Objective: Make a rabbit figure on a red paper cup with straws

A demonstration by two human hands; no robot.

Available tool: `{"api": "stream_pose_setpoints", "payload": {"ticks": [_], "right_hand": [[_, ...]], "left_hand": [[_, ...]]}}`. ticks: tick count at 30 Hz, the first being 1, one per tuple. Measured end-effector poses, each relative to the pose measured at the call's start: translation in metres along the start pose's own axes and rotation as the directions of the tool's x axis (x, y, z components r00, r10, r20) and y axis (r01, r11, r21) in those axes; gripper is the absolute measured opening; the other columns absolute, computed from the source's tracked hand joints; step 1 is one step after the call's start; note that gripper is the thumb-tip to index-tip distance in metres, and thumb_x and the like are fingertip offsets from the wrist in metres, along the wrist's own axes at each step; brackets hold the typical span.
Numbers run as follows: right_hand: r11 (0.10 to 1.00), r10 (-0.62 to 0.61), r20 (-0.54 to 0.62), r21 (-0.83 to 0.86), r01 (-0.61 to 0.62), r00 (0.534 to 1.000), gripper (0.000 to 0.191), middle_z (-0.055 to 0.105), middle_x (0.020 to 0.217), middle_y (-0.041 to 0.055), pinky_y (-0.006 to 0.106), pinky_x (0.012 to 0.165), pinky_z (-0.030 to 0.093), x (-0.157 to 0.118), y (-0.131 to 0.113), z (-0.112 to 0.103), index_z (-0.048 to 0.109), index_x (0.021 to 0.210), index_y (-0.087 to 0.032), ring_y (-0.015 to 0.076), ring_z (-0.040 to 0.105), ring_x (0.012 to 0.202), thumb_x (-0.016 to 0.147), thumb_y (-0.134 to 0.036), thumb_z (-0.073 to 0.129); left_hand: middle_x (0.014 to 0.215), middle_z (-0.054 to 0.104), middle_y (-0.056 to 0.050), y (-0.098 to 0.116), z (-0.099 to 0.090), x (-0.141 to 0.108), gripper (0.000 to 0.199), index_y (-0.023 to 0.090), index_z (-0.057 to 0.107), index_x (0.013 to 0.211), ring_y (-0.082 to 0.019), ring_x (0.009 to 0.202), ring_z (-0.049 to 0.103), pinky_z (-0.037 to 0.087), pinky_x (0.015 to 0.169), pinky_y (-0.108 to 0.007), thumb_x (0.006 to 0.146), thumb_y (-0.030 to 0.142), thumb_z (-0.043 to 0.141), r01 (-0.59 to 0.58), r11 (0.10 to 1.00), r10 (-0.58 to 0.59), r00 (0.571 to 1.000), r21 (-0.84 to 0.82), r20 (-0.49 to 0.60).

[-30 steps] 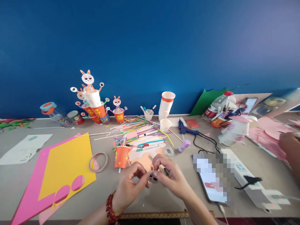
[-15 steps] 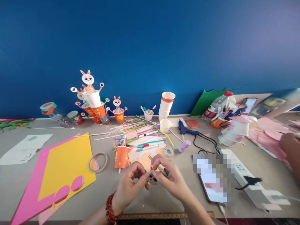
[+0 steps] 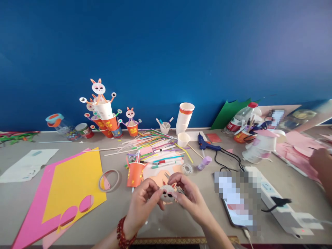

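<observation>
Between my two hands, low in the middle of the view, is a small white paper rabbit face [image 3: 167, 193] with orange-pink ears and dark eyes. My left hand [image 3: 145, 200], with a red bead bracelet at its wrist, pinches the face's left edge. The right edge is between the thumb and fingers of my right hand [image 3: 188, 195]. Scissors, partly hidden by my right hand, show their blade tips [image 3: 166, 175] beyond it. Peach paper [image 3: 158, 178] lies behind the hands, beside an orange cup [image 3: 135, 174] with straws.
Yellow paper [image 3: 75, 180] and a tape ring [image 3: 109, 180] are at left. Straws and markers [image 3: 155, 148] spread beyond the hands. A glue gun [image 3: 207, 143], phone [image 3: 234, 200] and power strip [image 3: 277, 204] are at right. Another person's hand [image 3: 321, 166] is at far right.
The rabbit face has turned towards the camera and shows more fully. My right hand has shifted slightly right, away from its ears.
</observation>
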State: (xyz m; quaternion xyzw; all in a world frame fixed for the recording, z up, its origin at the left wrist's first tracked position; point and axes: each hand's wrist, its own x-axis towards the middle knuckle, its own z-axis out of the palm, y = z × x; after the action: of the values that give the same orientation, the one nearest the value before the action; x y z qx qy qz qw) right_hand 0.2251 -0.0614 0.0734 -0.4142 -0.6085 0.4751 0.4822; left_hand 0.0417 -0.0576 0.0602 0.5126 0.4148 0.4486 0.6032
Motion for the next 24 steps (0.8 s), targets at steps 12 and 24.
{"api": "stream_pose_setpoints", "payload": {"ticks": [12, 24], "right_hand": [[0.987, 0.100, -0.112, 0.136, -0.084, 0.989, 0.023, 0.054, 0.081, 0.0026, 0.024, 0.057, 0.042, -0.002, 0.007, 0.014, 0.058, 0.082, -0.019, 0.0150, 0.050, 0.068, 0.087, -0.041, 0.063], [0.995, 0.090, -0.141, 0.066, -0.081, 0.986, 0.024, 0.054, 0.073, 0.0013, 0.024, 0.059, 0.043, -0.002, 0.011, 0.019, 0.056, 0.074, -0.019, 0.0151, 0.050, 0.066, 0.087, -0.039, 0.062]], "left_hand": [[0.059, 0.063, 0.003, -0.001, 0.004, 0.000, 0.039, 0.018, 0.050, 0.073, -0.015, 0.049, 0.067, 0.052, 0.054, -0.025, 0.084, 0.050, 0.069, 0.011, 0.998, -0.014, 0.998, -0.059, -0.053], [0.082, 0.055, -0.001, 0.001, -0.001, 0.004, 0.021, 0.017, 0.060, 0.086, -0.010, 0.064, 0.049, 0.041, 0.055, -0.018, 0.090, 0.037, 0.065, -0.109, 0.994, 0.108, 0.994, 0.015, 0.019]]}}
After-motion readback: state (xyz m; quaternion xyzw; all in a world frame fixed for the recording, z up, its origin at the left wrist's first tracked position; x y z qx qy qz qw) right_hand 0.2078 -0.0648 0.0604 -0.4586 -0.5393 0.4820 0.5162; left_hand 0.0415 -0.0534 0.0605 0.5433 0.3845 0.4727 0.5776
